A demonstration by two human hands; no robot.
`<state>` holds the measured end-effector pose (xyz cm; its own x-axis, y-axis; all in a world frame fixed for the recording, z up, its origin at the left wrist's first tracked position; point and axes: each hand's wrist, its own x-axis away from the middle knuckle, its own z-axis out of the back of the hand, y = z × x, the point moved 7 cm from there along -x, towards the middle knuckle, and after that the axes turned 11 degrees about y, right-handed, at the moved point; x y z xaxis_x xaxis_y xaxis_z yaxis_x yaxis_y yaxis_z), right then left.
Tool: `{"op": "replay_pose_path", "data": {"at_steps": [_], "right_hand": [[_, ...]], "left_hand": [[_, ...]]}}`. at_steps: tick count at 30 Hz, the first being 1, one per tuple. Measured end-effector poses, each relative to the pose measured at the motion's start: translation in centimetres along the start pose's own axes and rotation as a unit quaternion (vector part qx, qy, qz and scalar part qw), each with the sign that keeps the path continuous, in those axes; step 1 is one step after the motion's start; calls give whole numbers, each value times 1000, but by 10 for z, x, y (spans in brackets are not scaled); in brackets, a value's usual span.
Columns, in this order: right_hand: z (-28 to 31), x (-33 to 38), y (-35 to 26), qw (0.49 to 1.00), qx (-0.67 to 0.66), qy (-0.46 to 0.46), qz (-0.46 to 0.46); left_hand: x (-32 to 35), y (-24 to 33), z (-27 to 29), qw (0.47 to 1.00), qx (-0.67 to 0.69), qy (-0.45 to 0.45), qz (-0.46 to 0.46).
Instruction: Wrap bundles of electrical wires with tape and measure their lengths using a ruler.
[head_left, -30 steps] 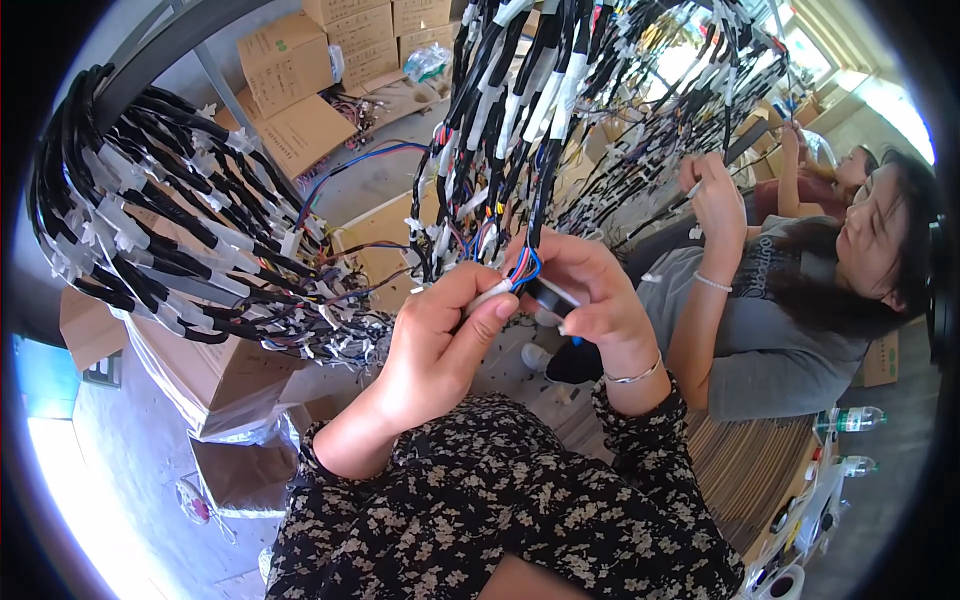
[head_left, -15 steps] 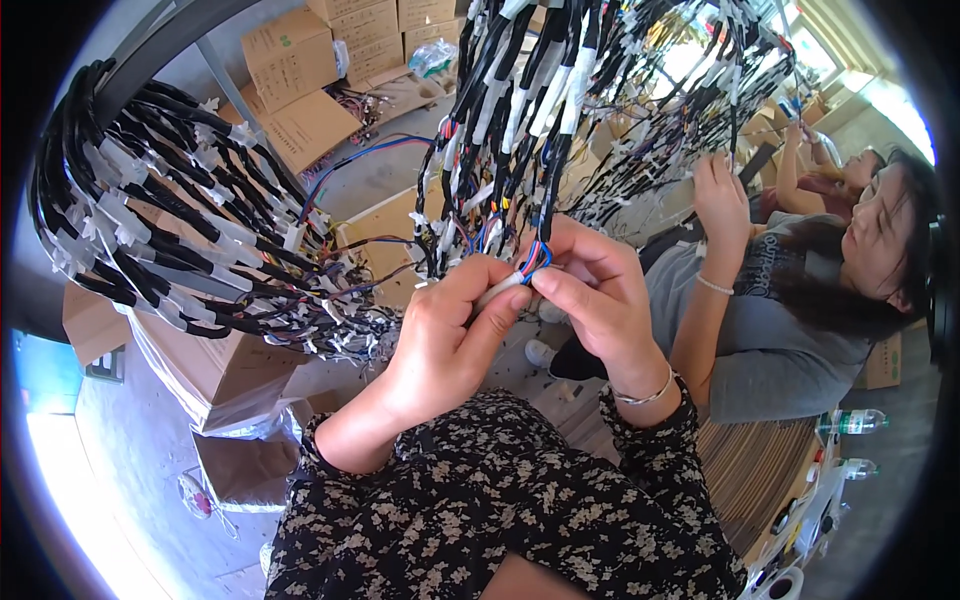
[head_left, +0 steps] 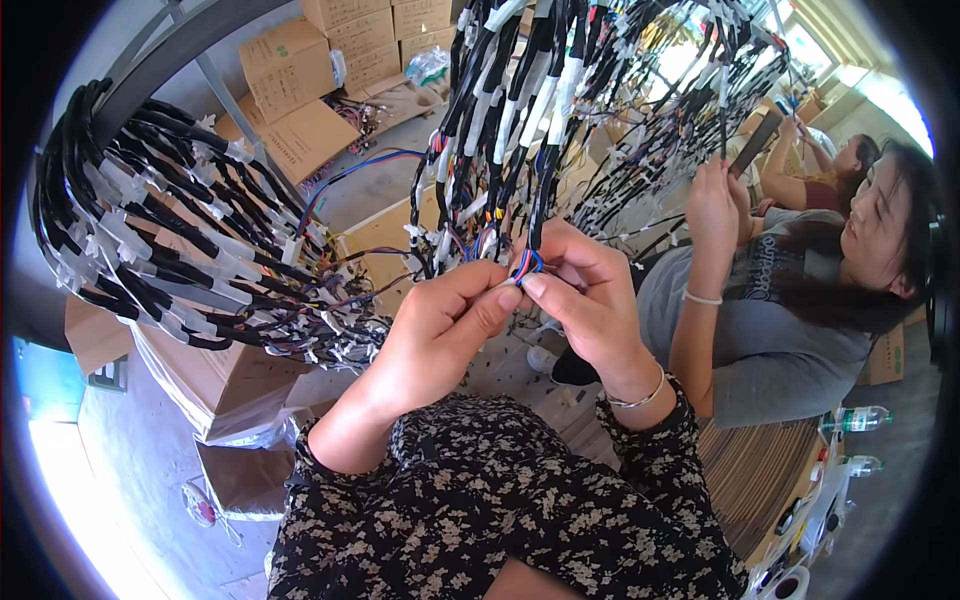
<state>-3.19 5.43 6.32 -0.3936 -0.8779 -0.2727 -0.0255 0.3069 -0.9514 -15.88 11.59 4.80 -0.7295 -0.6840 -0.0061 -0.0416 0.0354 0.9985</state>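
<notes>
In front of me, several wire harnesses [head_left: 535,80] wrapped in black and white tape hang down. The red, blue and black wires [head_left: 526,264] at the lower end of one are between my hands. My left hand [head_left: 440,325] is closed, its thumb and forefinger pinching a whitish piece at these wires; little of that piece shows. Close against it, my right hand [head_left: 595,310] is closed too, thumb and fingers gripping the coloured wires from the right. The two thumb tips nearly meet.
Another thick bunch of harnesses [head_left: 150,230] hangs from a metal frame at left. Cardboard boxes [head_left: 285,70] stand behind it, and an open carton [head_left: 215,370] sits below. At right, a co-worker in a grey shirt [head_left: 780,350] handles hanging harnesses. Flattened cardboard [head_left: 750,470] and bottles [head_left: 860,418] are nearby.
My hands stay at the wires, with small finger shifts; the whitish piece is now mostly covered by my fingers. The co-worker's two hands have come together at a hanging harness.
</notes>
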Motion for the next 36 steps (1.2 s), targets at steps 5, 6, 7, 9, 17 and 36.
{"op": "replay_pose_path", "data": {"at_steps": [5,6,7,9,17,36], "right_hand": [[-3,-1,14,993,-100,-21,-58],[-1,-1,15,993,-97,-29,-60],[-2,-1,14,993,-97,-29,-58],[-7,-1,13,986,-135,-56,-81],[-14,-3,10,988,-114,-66,-77],[-1,-1,11,998,-52,-16,-19]], "left_hand": [[3,1,-2,998,65,1,-6],[3,0,-4,998,66,-2,-6],[1,2,-4,997,74,-3,-1],[3,1,-5,996,85,-7,14],[2,-1,-7,978,188,-70,62],[-13,-18,-15,952,267,-72,133]]}}
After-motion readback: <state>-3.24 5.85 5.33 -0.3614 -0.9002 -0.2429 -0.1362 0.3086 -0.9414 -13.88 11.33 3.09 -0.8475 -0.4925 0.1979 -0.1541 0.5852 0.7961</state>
